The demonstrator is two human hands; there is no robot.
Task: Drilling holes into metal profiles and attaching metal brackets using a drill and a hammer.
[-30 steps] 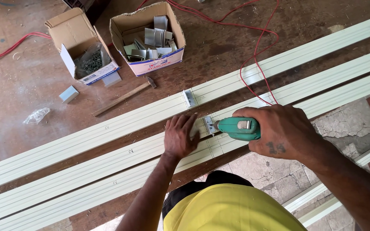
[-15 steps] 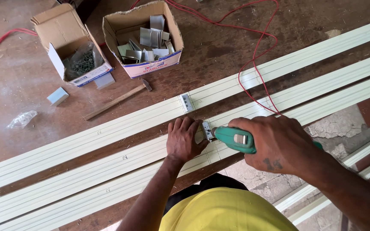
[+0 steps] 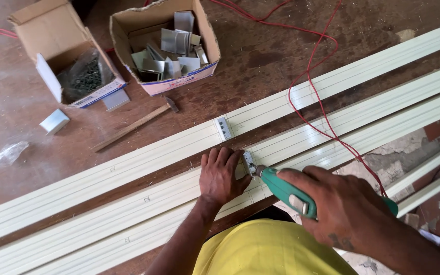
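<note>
Cream-coloured long profiled rails (image 3: 143, 198) are lying side by side across the brown, dusty floor (image 3: 21, 117), running diagonally. On the middle rail a small grey metal bracket (image 3: 249, 163) is sitting, and the left hand (image 3: 222, 175) is pressing flat beside it, fingers spread and open, touching the rail and the bracket's edge. The right hand (image 3: 350, 211) is gripping a green-bodied electric drill (image 3: 286, 189), fingers closed around its body, with the drill's tip meeting the bracket from the side away from the left hand. A second grey bracket (image 3: 223, 128) is sitting on the rail just beyond the middle one. A thin red cable (image 3: 309, 76) is looping over the rails on the drill's side and trailing off across the floor. Beyond the rails, a wooden-handled hammer (image 3: 133, 125) is lying on the floor. Farther from the rails, an open cardboard box of grey metal brackets (image 3: 166, 48) is standing beside an open cardboard box holding a bag of dark screws (image 3: 70, 56). A small pale block (image 3: 54, 121) and a crumpled clear plastic bag (image 3: 7, 153) are lying near the screw box. The person's yellow shirt (image 3: 276, 252) is showing on the near side of the rails.
</note>
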